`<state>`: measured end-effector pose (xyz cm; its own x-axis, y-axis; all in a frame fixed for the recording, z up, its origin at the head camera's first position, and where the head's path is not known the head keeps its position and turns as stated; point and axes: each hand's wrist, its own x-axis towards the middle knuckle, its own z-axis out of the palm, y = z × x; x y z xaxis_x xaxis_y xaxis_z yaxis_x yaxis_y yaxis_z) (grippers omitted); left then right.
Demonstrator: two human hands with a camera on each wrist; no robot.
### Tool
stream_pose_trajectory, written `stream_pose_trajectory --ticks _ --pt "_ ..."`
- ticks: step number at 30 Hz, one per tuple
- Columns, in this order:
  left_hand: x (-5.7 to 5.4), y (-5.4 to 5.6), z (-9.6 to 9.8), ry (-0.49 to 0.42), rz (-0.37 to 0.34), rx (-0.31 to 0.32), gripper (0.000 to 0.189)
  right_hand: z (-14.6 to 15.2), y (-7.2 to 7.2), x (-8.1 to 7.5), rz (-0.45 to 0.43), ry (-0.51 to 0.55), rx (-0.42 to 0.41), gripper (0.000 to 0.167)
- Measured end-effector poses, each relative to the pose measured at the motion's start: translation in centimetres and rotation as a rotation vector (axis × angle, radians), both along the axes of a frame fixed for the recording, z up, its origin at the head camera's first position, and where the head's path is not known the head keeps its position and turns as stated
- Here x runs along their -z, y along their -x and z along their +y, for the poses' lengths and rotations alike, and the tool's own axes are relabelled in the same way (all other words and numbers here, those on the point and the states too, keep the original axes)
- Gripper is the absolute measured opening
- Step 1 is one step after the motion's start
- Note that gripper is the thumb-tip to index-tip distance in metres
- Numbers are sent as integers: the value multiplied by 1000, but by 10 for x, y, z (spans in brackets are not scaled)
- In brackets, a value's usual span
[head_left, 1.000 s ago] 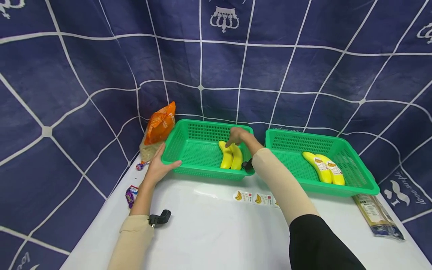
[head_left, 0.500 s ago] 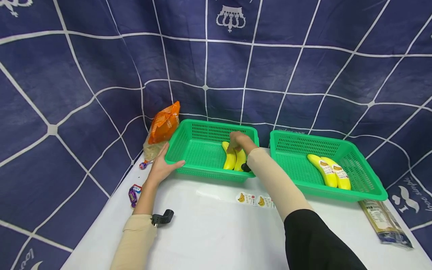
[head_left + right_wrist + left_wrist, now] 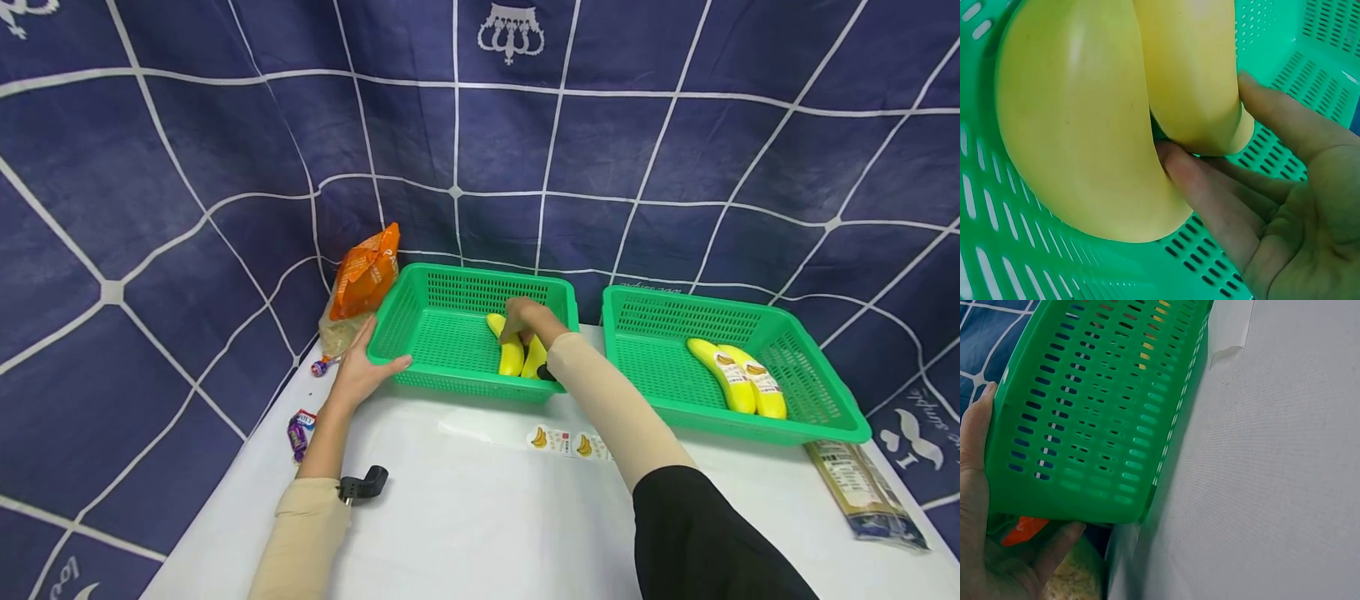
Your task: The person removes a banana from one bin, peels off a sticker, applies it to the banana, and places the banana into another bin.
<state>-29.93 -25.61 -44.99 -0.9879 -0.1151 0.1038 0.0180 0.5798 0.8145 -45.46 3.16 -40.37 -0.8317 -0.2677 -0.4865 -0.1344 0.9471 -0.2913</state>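
Note:
My right hand (image 3: 523, 321) reaches into the left green basket (image 3: 450, 382), where two bananas (image 3: 512, 358) lie side by side. In the right wrist view the thumb is against the outer side of one banana (image 3: 1194, 69), and the index finger sits between it and the neighbouring banana (image 3: 1085, 137). The hand pinches that banana near its end. My left hand (image 3: 358, 372) is spread at the basket's left front corner, fingers along the end and thumb toward the front. From the left wrist, its fingertip (image 3: 982, 415) shows at the basket's edge.
The right green basket (image 3: 652, 408) has two bananas (image 3: 738, 379) with stickers. A strip of banana stickers (image 3: 566, 442) lies in front. An orange bag (image 3: 367, 275) stands left, near wrapped sweets (image 3: 297, 437). A flat packet (image 3: 862, 492) lies right; a blue curtain (image 3: 495, 150) hangs behind.
My right hand has gone lower among the bananas and taken the left one between thumb and finger; a gap has opened between the two. The left hand stays at the basket corner.

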Motion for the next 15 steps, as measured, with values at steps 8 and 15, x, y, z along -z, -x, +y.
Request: stream_pose_trajectory --ticks 8,15 --pt "-1 -2 -1 -19 16 -3 110 0 -3 -1 -20 62 36 45" --pt "-3 -4 2 -30 21 -2 110 3 -1 1 -23 111 84 57"
